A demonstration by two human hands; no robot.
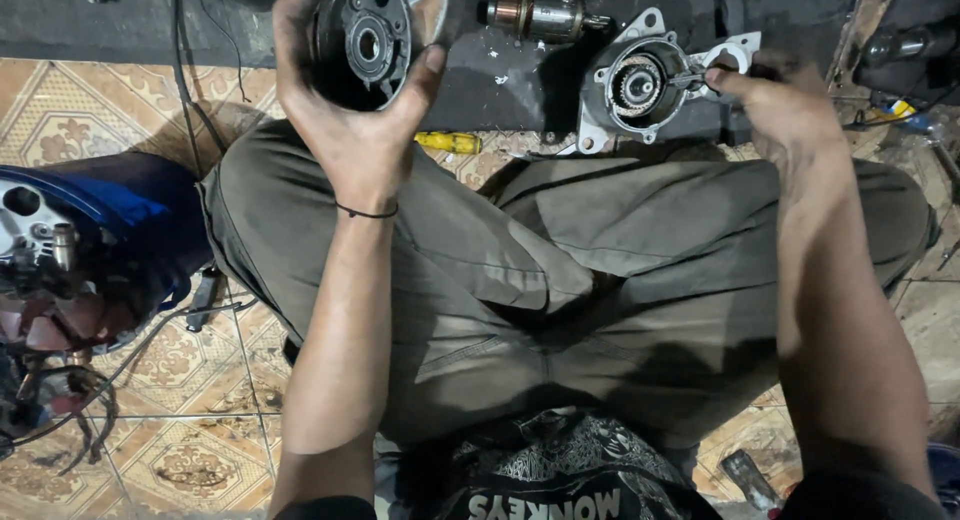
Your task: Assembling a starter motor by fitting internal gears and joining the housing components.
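Observation:
I sit cross-legged in olive trousers on a tiled floor. My left hand [345, 100] is raised and grips a round dark metal motor end cover [372, 38] with a central hole, its inner face turned toward me. My right hand [785, 110] reaches forward and pinches a thin metal tool [690, 80] whose tip rests in a silver aluminium gear housing [640, 85] lying on a dark mat [500, 80]. A ring of gear teeth shows inside the housing.
A copper-wound armature [540, 15] lies on the mat beyond the housing. A yellow-handled tool [450, 142] sits by my knee. A blue motorbike part with wires [70, 240] stands at the left. Black cables [190, 110] run across the tiles.

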